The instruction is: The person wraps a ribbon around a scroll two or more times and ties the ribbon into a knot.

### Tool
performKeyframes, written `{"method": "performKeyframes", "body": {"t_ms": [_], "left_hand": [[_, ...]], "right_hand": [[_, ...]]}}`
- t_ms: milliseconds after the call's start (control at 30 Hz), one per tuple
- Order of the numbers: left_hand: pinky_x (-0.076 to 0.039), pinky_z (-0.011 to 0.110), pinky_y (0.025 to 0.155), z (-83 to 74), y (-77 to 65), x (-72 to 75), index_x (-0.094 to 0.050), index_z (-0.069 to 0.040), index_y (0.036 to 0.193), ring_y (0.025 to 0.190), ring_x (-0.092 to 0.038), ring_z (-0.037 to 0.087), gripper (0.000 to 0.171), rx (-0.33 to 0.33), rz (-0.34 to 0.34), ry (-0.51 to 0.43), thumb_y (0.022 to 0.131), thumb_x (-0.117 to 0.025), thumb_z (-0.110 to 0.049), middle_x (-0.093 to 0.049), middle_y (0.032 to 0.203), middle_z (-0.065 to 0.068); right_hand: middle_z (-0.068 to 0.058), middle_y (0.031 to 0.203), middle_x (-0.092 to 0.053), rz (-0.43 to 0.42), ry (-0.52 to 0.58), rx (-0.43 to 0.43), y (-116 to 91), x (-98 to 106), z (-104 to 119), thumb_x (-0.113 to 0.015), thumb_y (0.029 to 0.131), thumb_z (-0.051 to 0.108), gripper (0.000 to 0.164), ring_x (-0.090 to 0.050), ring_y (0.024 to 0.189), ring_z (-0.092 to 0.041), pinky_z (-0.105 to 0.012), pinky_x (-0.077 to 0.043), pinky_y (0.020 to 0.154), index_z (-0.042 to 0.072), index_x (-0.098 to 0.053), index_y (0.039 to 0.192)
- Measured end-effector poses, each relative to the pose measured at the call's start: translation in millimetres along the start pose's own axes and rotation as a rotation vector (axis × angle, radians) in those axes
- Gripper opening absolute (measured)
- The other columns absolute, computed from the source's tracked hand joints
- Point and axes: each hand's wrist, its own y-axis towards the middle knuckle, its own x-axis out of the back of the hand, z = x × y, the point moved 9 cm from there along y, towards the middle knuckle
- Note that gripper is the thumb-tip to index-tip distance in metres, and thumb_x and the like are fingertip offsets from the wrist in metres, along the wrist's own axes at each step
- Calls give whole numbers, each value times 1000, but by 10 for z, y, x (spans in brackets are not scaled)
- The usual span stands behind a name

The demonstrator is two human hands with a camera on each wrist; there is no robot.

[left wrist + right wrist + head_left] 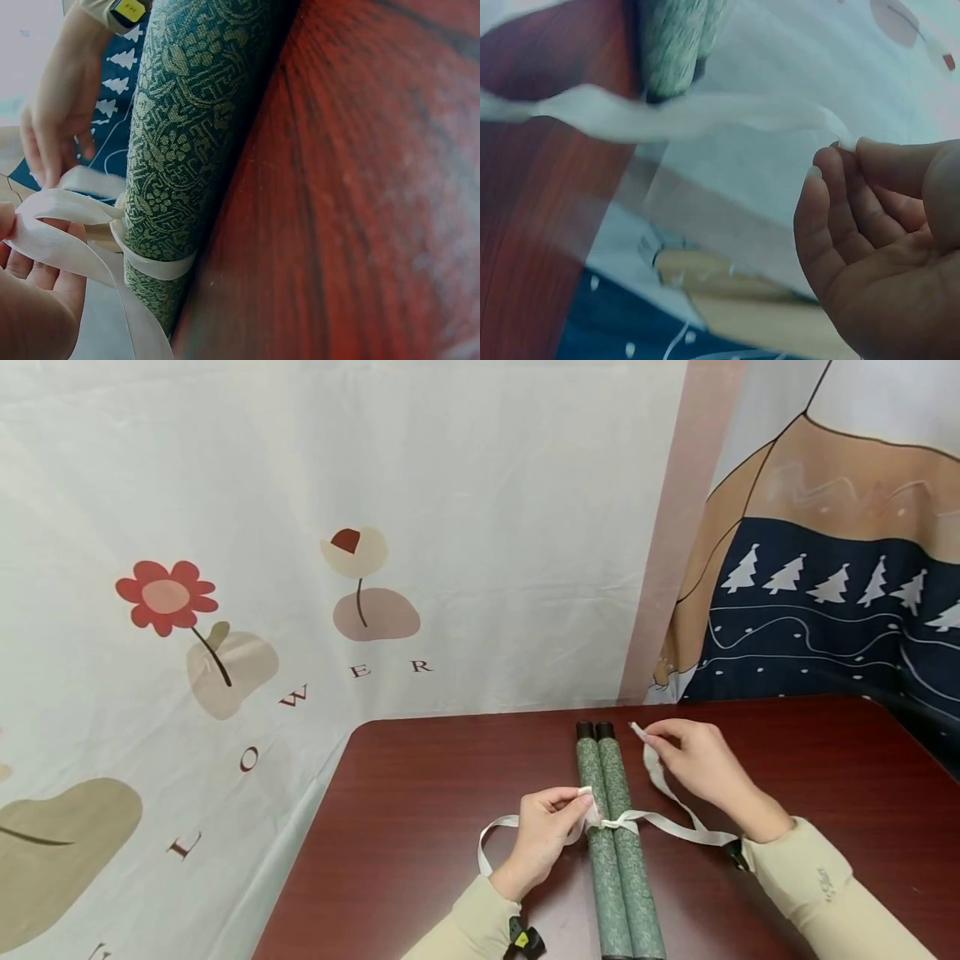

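Two green patterned scroll rolls (613, 860) with black end caps lie side by side on the table. A white ribbon (678, 831) passes around both, with a knot on top near their middle. My left hand (546, 827) pinches the ribbon just left of the knot, and a loop hangs off to its left. To the right of the rolls, my right hand (701, 760) pinches the ribbon's other end between thumb and fingertips. In the right wrist view that ribbon (697, 116) stretches leftward from the pinch. The left wrist view shows the ribbon band (161, 267) against one roll.
The dark red table (435, 827) reaches back to a pale cloth (510, 527) printed with flowers and letters. A navy and tan cloth (817, 635) with white trees hangs at the right. Black straps with devices (525, 939) sit on my wrists.
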Motion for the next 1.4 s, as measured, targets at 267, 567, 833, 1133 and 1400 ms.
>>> {"method": "performKeyframes", "body": {"t_ms": [267, 567, 833, 1133, 1400], "left_hand": [[-34, 16, 44, -19, 4, 21, -69, 8, 94, 54, -46, 6, 24, 2, -8, 58, 85, -69, -14, -63, 68, 0], [-32, 17, 43, -28, -6, 32, -68, 9, 95, 52, -43, 6, 22, 12, -6, 49, 85, -68, -11, -59, 66, -1], [-32, 17, 45, -6, 7, 58, -68, 10, 93, 53, -44, 6, 18, 21, -5, 79, 85, -67, -7, -57, 64, -4], [-33, 17, 44, -43, 20, 53, -70, 6, 93, 54, -45, 7, 23, -12, -20, 87, 85, -69, -15, -61, 66, -3], [-32, 16, 44, -58, 21, 46, -72, 1, 92, 53, -44, 6, 17, -25, -14, 87, 85, -68, -15, -61, 67, -2]], "right_hand": [[-4, 84, -69, 125, 105, 32, 122, -492, 217, -67, 84, 5, 9, -53, 65, -12, -33, -47, 56, 6, -72, 92], [-1, 83, -70, 279, 153, 59, 159, -1007, 299, -68, 84, 6, 8, -53, 61, -6, -28, -48, 54, 9, -73, 89], [-2, 85, -71, 419, 176, 82, 103, -1254, 303, -67, 84, 6, 10, -59, 70, -5, -29, -52, 61, 7, -74, 92], [-2, 93, -70, 349, 233, 6, 85, -1021, 234, -65, 88, 16, 13, -60, 82, -9, -35, -53, 68, 10, -73, 97], [0, 91, -69, 287, 381, -21, -119, -782, 295, -68, 87, 22, 19, -60, 76, -12, -33, -52, 60, 9, -71, 101]]}}
